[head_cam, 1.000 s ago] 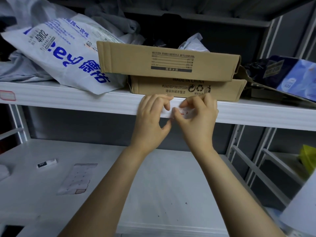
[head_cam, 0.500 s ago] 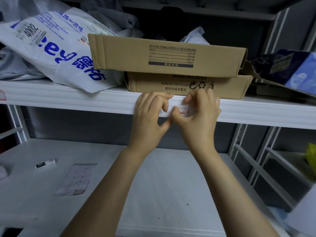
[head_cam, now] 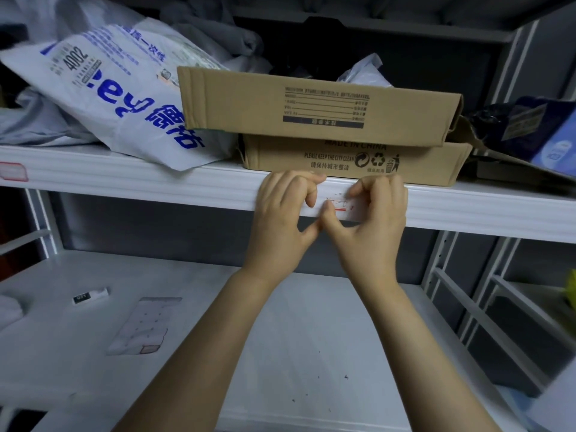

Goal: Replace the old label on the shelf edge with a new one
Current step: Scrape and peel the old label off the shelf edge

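Note:
A white label (head_cam: 338, 206) with a red line and handwriting lies on the front of the white shelf edge (head_cam: 156, 188), in the gap between my hands. My left hand (head_cam: 285, 213) rests curled against the edge at the label's left end, its thumb below. My right hand (head_cam: 374, 219) covers the label's right part, thumb and fingertips pressed on it. Whether the label is stuck flat or partly lifted I cannot tell. Another red-bordered label (head_cam: 12, 171) sits on the same edge at the far left.
Two stacked cardboard boxes (head_cam: 318, 120) and a white printed bag (head_cam: 118, 95) sit on the shelf right above the label. On the lower shelf (head_cam: 280, 353) lie a label sheet (head_cam: 145, 325) and a small white stick-shaped item (head_cam: 90, 296). Dark packages (head_cam: 530, 129) lie at the right.
Both hands stay on the label at the shelf edge. The fingers have spread slightly apart, so more of the label's writing and red line shows between them.

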